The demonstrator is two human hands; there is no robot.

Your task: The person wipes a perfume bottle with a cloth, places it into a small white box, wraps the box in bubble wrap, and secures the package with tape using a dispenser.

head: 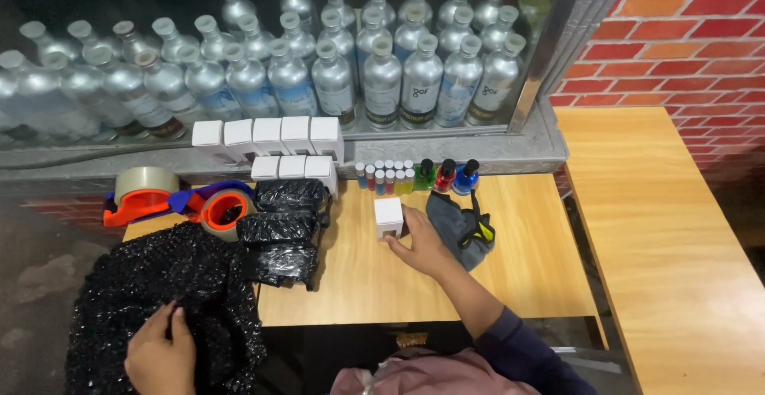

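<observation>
Gripping: right hand (422,245) closed around small white box (388,216), fingers on its right side and lower edge
Box place: standing on wooden table (526,275), near centre, just left of dark grey cloth pouch (462,231)
Box look: plain white, cube-like, closed, no print visible
Left hand: left hand (159,355) pinching black bubble wrap (159,291) at lower left
Wrapped packages: three black-wrapped bundles (283,227) stacked front to back beside bubble wrap
White boxes: two rows of matching white boxes (275,136) along ledge, with dark marks low on fronts
Bottles: silver labelled bottles (382,76) behind glass; small coloured vials (386,176) on table
Tape: orange tape dispensers (223,208) at left
</observation>
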